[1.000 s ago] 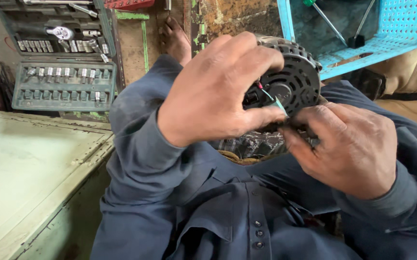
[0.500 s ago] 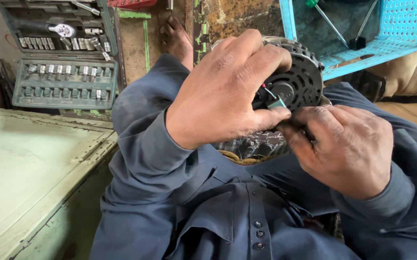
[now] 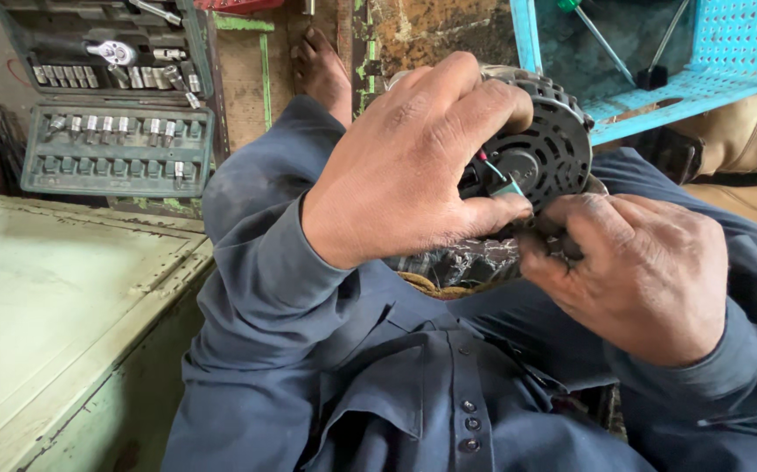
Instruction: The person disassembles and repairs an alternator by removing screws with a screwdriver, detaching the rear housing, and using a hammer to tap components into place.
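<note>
While the round black motor (image 3: 543, 157) sits up on my lap, just in front of my chest, I see its vented end face turned toward me, with thin red and green wires (image 3: 494, 166) coming off near the centre. My left hand (image 3: 413, 166) is draped over the top of the housing, fingers curled around the far rim and thumb pressed against the face right by a small pale connector (image 3: 511, 187), so it is clamped on the motor. My right hand (image 3: 636, 275) comes in from below and to the right, its fingertips pinched narrow at the motor's lower edge; I cannot tell exactly what they grip there. Copper windings (image 3: 435, 284) show just beneath the housing. Dark blue clothing (image 3: 378, 376) fills the lower view. A blue plastic crate (image 3: 711, 61) sits beyond the motor, an open socket set case (image 3: 116, 131) lies well off to the left, and a pale green metal surface (image 3: 46, 297) is beside my left knee.
</note>
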